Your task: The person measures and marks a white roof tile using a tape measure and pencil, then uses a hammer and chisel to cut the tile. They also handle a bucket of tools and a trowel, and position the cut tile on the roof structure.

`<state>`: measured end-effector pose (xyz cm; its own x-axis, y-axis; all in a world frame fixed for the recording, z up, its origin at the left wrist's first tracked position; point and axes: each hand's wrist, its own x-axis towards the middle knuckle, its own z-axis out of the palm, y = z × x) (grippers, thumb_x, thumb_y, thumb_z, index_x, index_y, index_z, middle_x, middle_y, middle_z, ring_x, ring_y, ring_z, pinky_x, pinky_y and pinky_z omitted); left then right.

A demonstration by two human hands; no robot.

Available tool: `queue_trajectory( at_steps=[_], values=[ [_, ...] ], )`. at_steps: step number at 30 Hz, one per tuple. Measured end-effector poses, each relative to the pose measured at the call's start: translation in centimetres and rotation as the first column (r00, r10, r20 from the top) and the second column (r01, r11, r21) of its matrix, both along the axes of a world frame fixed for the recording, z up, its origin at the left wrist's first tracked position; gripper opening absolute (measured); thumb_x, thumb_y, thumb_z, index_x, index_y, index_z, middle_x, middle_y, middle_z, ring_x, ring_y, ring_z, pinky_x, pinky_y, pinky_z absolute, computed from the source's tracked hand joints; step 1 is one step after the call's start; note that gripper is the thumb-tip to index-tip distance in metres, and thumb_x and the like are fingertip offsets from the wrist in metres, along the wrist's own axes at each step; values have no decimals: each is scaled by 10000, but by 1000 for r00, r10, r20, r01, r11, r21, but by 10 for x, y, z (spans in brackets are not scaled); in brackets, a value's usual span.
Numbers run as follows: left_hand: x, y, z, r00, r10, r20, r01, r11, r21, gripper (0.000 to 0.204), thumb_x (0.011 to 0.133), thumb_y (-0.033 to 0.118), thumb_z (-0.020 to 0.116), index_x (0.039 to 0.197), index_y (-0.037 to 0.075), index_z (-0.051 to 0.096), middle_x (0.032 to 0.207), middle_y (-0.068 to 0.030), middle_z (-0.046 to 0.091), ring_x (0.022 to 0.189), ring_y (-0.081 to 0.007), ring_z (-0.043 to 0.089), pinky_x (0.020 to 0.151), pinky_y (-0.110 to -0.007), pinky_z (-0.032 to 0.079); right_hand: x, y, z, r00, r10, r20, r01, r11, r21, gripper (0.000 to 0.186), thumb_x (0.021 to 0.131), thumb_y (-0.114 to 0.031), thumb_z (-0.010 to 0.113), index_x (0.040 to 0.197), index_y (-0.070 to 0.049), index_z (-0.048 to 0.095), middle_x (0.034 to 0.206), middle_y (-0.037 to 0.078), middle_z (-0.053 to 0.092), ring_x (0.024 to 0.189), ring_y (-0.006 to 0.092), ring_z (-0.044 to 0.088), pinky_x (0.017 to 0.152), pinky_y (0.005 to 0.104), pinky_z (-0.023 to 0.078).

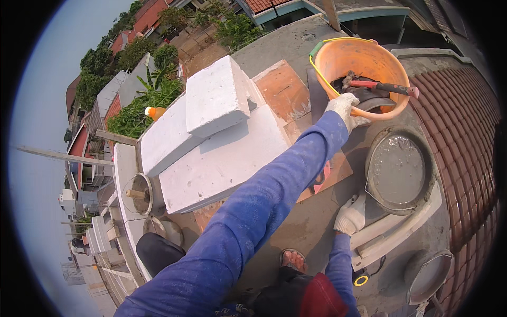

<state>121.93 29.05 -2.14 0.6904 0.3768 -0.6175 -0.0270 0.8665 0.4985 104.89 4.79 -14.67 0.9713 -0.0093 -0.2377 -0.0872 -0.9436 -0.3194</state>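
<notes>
many brown, overlapping roof tiles (457,127) slope away along the right, while opposite them lies a stack of white, rectangular, porous-looking blocks (222,98). between the two, at the far end, is the orange, round, plastic-looking bucket (364,53), holding dark items; whether it rests or is slightly lifted, i cannot tell. nearer stands a dark, round, mortar-caked bucket (396,207) of wet grey mix. the left hand (346,110), in a whitish knitted glove, has its fingers curled closed over the orange bucket's near rim. the right hand (350,215), gloved alike, is at the mortar bucket's near edge, fingers partly hidden, so its grip cannot be told. a hammer with a red-and-black handle (388,87) lies across the orange bucket. the step in hand seems to be moving or steadying that bucket; the next move likely calls for a firm rim hold, keeping the hammer from sliding off.
</notes>
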Motion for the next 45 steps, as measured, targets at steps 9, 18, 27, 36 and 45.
queue_trajectory(
  at_steps=[9,18,27,36,45],
  values=[
    [-66,4,20,954,-229,-192,281,907,314,871,1018,406,820,1672,48,371,1461,-242,580,1120,-410,742,930,-492,666,-12,5,5,998,60,25,-60,998,13,444,1153,-297,528,1556,-114,555,1446,198,731,1188,444,746,908,534,587],
    [-368,111,70,935,-137,-327,265,885,384,854,1080,578,695,1544,-119,528,1359,-313,679,1132,-383,757,927,-472,674,5,16,30,972,-106,-209,214,767,605,467,1178,-351,485,1545,-81,589,961,59,688,540,99,519,462,295,457],
    [-348,179,84,926,377,-3,-369,908,199,1415,908,617,879,1779,176,-145,1765,-411,1,1657,-624,128,1277,-751,327,20,280,204,868,486,-100,-173,486,857,1043,905,-745,756,1490,105,601,768,125,720,617,182,728,562,348,587],
    [-348,213,55,892,451,27,-435,842,320,915,977,418,871,1644,19,388,1616,-238,440,1510,-414,482,1205,-656,524,-11,312,198,779,558,-285,61,385,921,754,871,-654,814,1085,68,785,733,146,710,603,226,694,565,383,550],
    [-449,86,67,964,251,83,-265,917,298,943,975,313,883,1690,-17,365,1665,-247,461,1531,-422,495,1244,-642,488,-76,138,187,639,693,-334,-21,449,893,990,859,-696,843,1386,104,593,1052,172,728,726,182,701,574,334,536]
  ],
)
